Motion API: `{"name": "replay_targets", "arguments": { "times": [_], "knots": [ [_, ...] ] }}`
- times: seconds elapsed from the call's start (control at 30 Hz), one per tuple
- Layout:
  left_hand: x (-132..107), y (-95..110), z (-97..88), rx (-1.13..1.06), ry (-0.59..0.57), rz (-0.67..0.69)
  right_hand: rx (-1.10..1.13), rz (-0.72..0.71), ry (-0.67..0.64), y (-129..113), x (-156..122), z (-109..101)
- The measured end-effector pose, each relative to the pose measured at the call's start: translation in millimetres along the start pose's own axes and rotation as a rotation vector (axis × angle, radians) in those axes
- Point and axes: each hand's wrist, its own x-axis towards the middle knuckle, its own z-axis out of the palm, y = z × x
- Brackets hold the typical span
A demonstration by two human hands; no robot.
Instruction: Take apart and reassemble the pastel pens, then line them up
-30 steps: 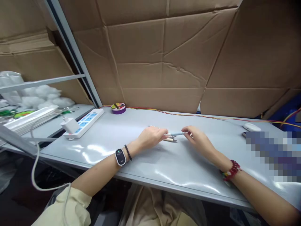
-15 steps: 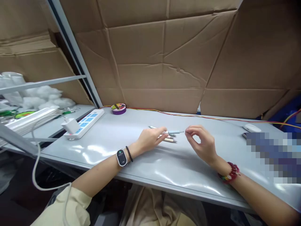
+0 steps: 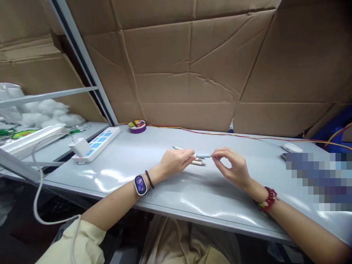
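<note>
My left hand (image 3: 177, 160) grips a pen (image 3: 203, 156) with a pale blue barrel, held level above the table and pointing right. My right hand (image 3: 232, 167) pinches thumb and forefinger together at the pen's right end. Those fingertips cover the pen's point and whatever small piece may be between them. Under and behind my left hand lie several more pens (image 3: 198, 162), one of them cream-coloured. Part of that group is hidden by my fingers.
A white power strip (image 3: 96, 145) with a plugged-in charger (image 3: 79, 147) stands at the left. Behind it sits a round purple tin (image 3: 137, 127). Red and yellow wires (image 3: 220, 134) run along the back edge, below cardboard. A white mouse (image 3: 292, 148) lies at the right.
My right hand has moved left, bringing its pinched fingertips onto the pen's end. The thin bare tip that showed before is now covered. My left hand keeps its hold.
</note>
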Motion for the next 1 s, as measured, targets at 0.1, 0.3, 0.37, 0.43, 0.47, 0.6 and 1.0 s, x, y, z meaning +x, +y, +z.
{"name": "replay_targets", "arguments": {
  "times": [0.1,0.3,0.37,0.43,0.47,0.6,1.0],
  "knots": [
    [-1,0,0.4,-0.011,-0.022,0.02,-0.016,-0.063,-0.008,1,0,0],
    [0,1,-1.0,-0.023,-0.07,0.043,0.005,-0.04,-0.062,6,-1,-1],
    [0,2,-1.6,-0.008,-0.095,0.047,0.038,0.004,-0.074,7,-1,-1],
    [0,3,-1.8,0.012,-0.121,0.05,0.075,0.07,-0.09,6,-2,0],
    [0,3,-1.7,0.02,-0.129,0.051,0.095,0.11,-0.098,5,-1,0],
    [0,1,1.4,0.041,-0.136,0.034,0.188,0.305,-0.185,5,1,0],
    [-3,9,24.7,0.056,-0.223,0.073,-0.349,-0.218,-0.329,-41,4,32]
  ]
}}
